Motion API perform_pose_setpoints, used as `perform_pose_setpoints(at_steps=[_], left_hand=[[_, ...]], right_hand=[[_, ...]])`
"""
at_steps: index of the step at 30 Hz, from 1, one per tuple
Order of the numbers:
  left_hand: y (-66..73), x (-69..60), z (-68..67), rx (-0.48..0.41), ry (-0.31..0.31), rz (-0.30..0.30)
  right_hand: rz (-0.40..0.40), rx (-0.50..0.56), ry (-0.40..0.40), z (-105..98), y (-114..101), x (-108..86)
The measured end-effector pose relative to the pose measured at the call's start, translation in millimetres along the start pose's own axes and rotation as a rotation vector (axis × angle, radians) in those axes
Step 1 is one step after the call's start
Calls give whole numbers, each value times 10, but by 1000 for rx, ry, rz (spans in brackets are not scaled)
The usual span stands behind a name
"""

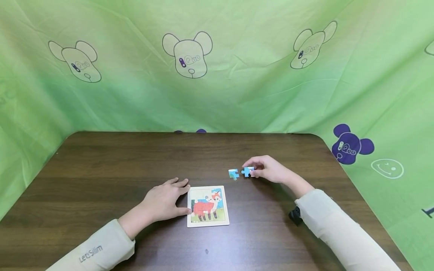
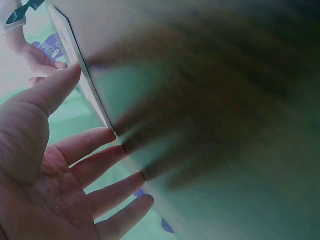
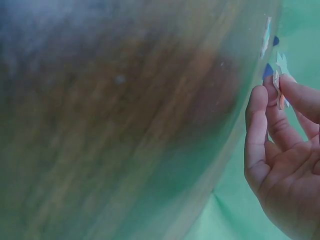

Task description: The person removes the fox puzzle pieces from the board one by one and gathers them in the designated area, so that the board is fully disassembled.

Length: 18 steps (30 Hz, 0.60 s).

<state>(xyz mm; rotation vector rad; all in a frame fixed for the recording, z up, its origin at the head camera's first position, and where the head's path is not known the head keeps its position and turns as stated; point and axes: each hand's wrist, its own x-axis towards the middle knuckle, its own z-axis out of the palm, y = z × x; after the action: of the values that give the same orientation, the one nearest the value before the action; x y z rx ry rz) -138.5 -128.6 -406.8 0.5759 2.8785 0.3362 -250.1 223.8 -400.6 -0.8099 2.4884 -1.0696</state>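
A square puzzle tray (image 1: 226,214) with a pale frame lies on the table, showing a red fox picture. Its upper left part is bare board. My left hand (image 1: 165,201) has its fingers spread and touches the tray's left edge with thumb and fingertips; the left wrist view shows the same straight fingers (image 2: 107,200). Beyond the tray to the right, my right hand (image 1: 269,170) pinches a blue jigsaw piece (image 1: 248,172) between thumb and fingers. In the right wrist view that piece (image 3: 278,90) appears edge-on. Another blue and green piece (image 1: 233,174) lies just left of it.
The brown wooden table (image 1: 135,154) reaches back to a green cloth backdrop (image 1: 135,101) printed with bear heads. More of the cloth hangs at both sides. A dark device (image 1: 295,215) sits at the right cuff.
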Motion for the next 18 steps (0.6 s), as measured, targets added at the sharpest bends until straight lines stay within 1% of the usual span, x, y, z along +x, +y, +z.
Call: perform_pose_setpoints(at_steps=[9, 18], left_hand=[[-3, -1, -2, 5, -7, -3], [-8, 0, -3, 5, -6, 0]], right_hand=[[13, -5, -31, 6, 61, 66], [29, -51, -25, 9, 40, 88]])
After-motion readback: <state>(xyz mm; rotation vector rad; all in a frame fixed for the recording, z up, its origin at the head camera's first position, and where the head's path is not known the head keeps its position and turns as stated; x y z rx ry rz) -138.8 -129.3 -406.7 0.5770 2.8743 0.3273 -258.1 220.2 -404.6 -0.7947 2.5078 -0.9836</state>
